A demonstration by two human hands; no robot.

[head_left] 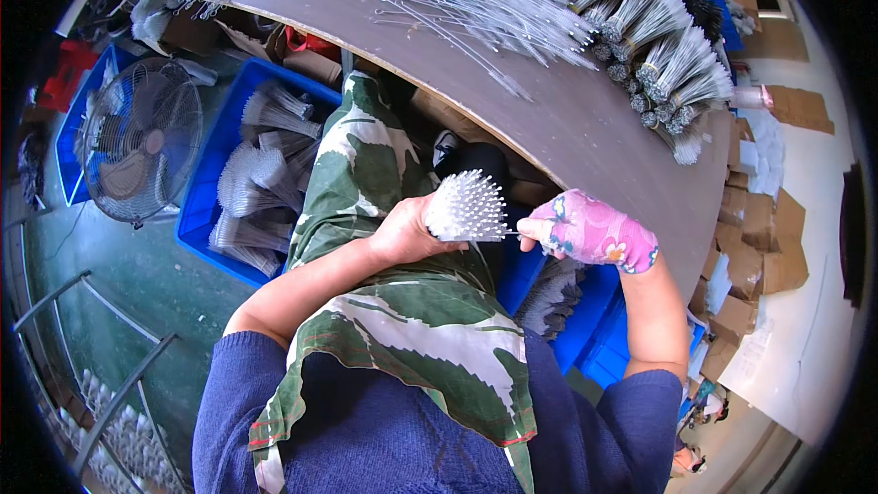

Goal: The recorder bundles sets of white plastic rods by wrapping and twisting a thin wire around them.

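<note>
Left hand (402, 233) is closed around a bundle of thin white-tipped wire pieces (466, 206), held upright over the lap so that the tips fan out like a round brush head; the right hand (594, 233), in a pink flowered glove, has its fingers pinched together at the side of the bundle, and it seems to hold one thin wire there, though this is too fine to tell surely. I judge that the step in hand is to gather the wires into one even bundle; the next move asks for a steady left grip while the right hand presses or adds a piece without pushing the others out of line. Under the hands lies a green and white leaf-pattern cloth (412, 329) over the lap; just left of it stands a blue crate (206, 210) with more grey bundles; on the floor further left is a fan (142, 151). Beyond, the brown table (585, 137) carries loose wires (476, 0) and, at its far right, finished tied bundles (668, 46) in a row.
</note>
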